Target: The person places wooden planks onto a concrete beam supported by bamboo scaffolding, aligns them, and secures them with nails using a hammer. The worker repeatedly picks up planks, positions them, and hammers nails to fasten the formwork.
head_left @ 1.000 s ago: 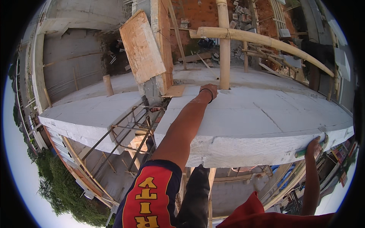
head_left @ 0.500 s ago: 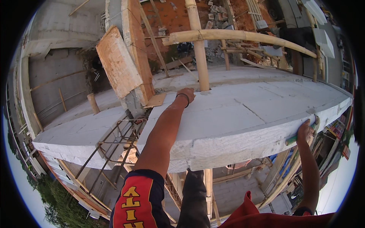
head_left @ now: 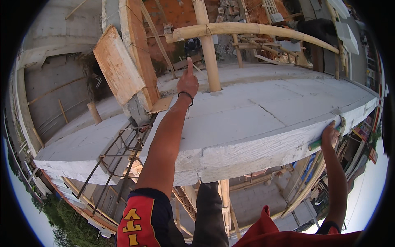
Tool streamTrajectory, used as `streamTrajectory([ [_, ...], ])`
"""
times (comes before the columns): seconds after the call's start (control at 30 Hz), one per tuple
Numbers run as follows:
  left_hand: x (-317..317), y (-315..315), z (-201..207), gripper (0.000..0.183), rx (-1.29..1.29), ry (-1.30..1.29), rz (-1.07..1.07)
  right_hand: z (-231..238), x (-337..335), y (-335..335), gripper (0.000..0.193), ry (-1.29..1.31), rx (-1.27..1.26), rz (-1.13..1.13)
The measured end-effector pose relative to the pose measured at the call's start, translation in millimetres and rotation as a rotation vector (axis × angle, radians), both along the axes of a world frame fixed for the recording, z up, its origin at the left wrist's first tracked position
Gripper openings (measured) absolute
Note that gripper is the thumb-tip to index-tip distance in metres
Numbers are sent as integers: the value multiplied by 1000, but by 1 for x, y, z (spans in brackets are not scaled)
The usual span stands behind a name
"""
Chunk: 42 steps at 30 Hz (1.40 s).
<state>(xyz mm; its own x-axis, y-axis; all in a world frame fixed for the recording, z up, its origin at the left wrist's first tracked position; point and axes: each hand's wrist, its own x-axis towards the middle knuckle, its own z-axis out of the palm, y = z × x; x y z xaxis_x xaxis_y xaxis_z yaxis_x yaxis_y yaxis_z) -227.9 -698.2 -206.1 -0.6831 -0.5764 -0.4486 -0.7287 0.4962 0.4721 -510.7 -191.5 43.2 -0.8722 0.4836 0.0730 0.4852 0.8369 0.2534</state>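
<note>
— How's the light?
— Hard daylight. The slab is lit bright, nearly washed out on top, and its front face is a little greyer.
— Shadows?
— Short and dark. Deep shade under the slab and at the left wall.
— Sharpness?
— Crisp in the middle, on the left hand and the pole. Softer near the rim, where the right hand sits.
— Distortion?
— Strong fisheye. Straight edges bow, and black corners ring the picture. The sky at the lower corners is blown pale.
</note>
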Motion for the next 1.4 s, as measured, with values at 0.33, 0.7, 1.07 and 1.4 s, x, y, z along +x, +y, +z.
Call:
streamTrajectory([
  [0.33,5,6,-1,76,160,-460,-174,-1,-1,-2,99,36,66,-37],
  [0.7,13,-1,-10,78,148,-522,-181,-7,-7,14,100,82,30,17],
  [1.07,-30,-87,11,78,18,-164,174,-9,-3,14,97,76,86,-21],
  [1.4,28,-39,-11,40,280,-297,-127,-11,1,13,96,28,74,13],
])
